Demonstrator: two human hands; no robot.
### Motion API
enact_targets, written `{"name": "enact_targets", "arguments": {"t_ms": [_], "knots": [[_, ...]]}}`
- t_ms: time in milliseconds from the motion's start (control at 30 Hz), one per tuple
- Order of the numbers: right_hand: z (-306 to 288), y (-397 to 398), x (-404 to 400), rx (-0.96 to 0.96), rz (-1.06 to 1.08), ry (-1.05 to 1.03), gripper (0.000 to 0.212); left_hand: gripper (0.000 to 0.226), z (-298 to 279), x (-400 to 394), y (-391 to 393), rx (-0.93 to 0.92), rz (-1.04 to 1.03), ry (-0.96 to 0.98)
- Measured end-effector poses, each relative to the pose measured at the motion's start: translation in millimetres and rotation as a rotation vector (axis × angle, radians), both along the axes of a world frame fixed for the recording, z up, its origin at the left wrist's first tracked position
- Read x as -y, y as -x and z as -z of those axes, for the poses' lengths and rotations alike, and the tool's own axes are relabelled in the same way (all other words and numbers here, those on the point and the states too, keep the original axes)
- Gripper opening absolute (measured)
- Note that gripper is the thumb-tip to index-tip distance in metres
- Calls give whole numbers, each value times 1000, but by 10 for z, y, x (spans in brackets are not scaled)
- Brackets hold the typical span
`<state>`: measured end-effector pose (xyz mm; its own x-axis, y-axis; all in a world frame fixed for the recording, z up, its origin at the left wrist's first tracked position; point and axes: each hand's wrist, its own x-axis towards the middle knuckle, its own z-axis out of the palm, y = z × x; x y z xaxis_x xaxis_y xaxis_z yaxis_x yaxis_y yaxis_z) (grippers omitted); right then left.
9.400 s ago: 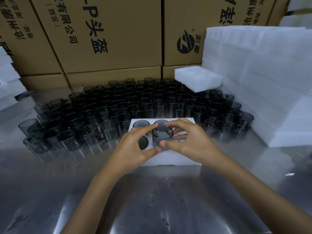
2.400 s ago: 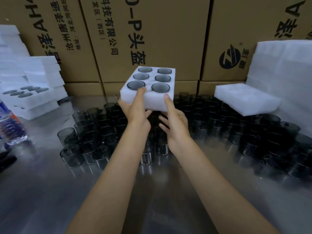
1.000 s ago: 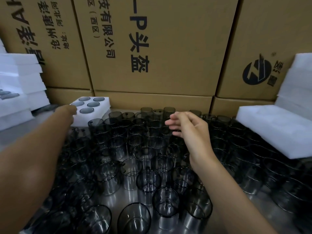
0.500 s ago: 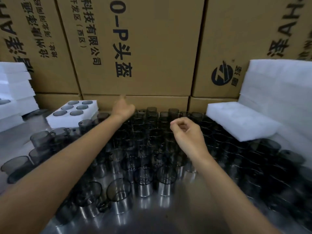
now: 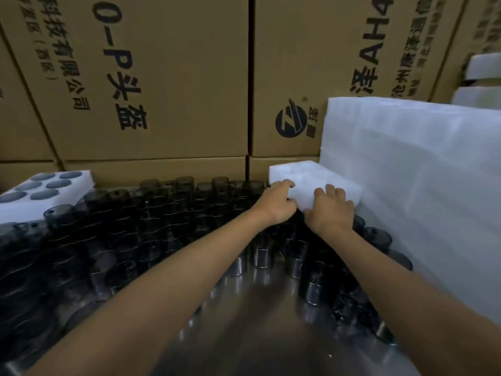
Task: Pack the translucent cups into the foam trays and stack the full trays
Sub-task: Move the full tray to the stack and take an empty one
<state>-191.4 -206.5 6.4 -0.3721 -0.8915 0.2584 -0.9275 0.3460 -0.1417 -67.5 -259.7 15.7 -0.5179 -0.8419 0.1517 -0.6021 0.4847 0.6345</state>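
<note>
Both hands on one empty foam tray (image 5: 314, 180) at 1 o'clock, which sits on top of the cups beside the big foam stack (image 5: 423, 191) at 3 o'clock. Left hand (image 5: 275, 203): fingers curled over the tray's near-left edge, gripping it. Right hand (image 5: 329, 211): fingers laid on top of the tray, thumb at the near edge; can't tell if it grips or just presses.

One full tray (image 5: 46, 196) at 9 o'clock, 6 cups seated in it, 2 columns of 3.

Loose translucent cups (image 5: 168, 218): dozens packed upright across the tabletop (image 5: 260, 327), too many and too blurred to count.

Cartons (image 5: 151, 77) behind, at least 4 faces visible. Legible print: "-P头盔", "有限公司", "AH", plus a round black logo (image 5: 291, 121).
</note>
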Motion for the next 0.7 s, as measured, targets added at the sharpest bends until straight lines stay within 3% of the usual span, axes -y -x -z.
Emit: {"name": "enact_targets", "arguments": {"t_ms": [133, 300, 500, 700], "knots": [[-1, 39, 24, 163, -125, 198, 44, 67, 10, 44, 28, 38, -104, 191], [-238, 7, -202, 310, -449, 399, 38, 78, -188, 31, -424, 94, -262, 330], [-454, -124, -816, 385, -620, 342, 35, 42, -363, -453, -1195, 161, -325, 523], [-445, -273, -1622, 344, -625, 243, 32, 27, -380, -1477, -1786, 134, -136, 626]]}}
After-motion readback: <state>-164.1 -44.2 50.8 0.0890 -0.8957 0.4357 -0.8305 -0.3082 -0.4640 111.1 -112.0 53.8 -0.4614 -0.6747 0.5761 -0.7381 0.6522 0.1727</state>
